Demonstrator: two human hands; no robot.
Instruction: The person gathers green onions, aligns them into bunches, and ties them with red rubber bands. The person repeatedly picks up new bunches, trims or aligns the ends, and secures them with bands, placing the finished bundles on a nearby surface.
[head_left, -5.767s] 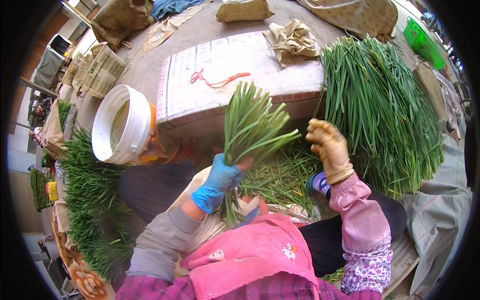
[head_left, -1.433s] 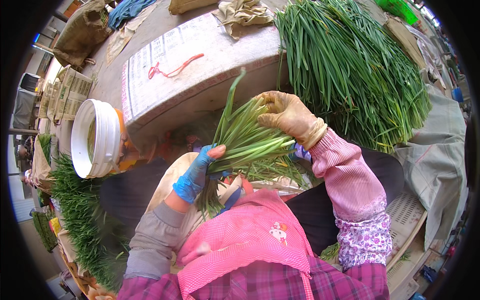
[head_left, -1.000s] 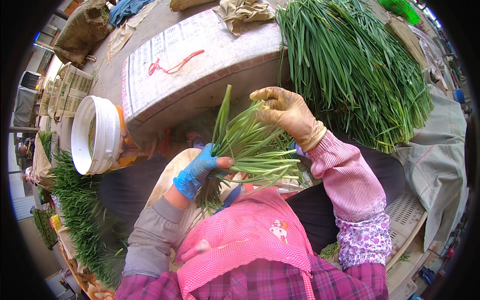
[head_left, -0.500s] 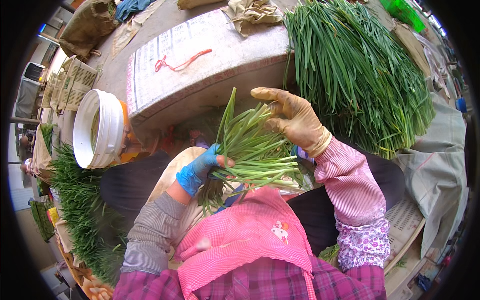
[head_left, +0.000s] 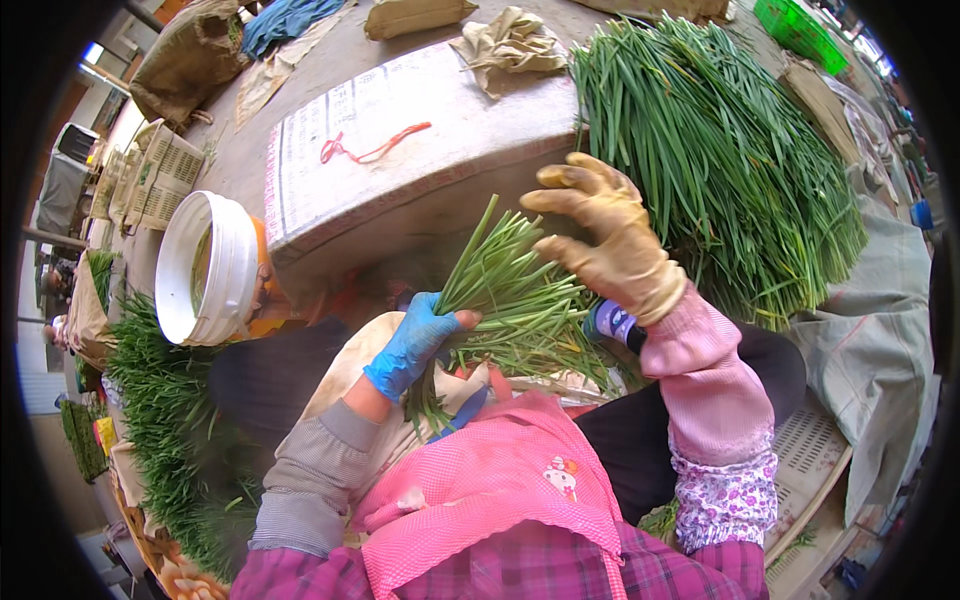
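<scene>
My left hand [head_left: 420,340], in a blue glove with the thumb tip bare, grips a bunch of long green leafy stalks [head_left: 505,280], its pale cut ends fanned toward the upper right. My right hand [head_left: 605,235], in a tan glove, is open, fingers spread and slightly bent, just above and right of the bunch's ends, holding nothing. Beyond it a large heap of the same stalks [head_left: 715,160] lies at the right, beside a white printed block [head_left: 380,160] with a red string [head_left: 370,148] on top.
A white bucket [head_left: 200,265] stands at the left, above another dense pile of greens [head_left: 170,430]. A crumpled beige cloth [head_left: 505,50], a green crate [head_left: 800,32] and stacked slatted baskets [head_left: 150,175] lie farther back. My crossed legs are below; a grey tarp [head_left: 870,340] drapes at the right.
My right hand has lifted from the bunch's ends, moved up and right, and spread its fingers. The bunch, more upright at the earliest frame, now slants rightward in my left hand.
</scene>
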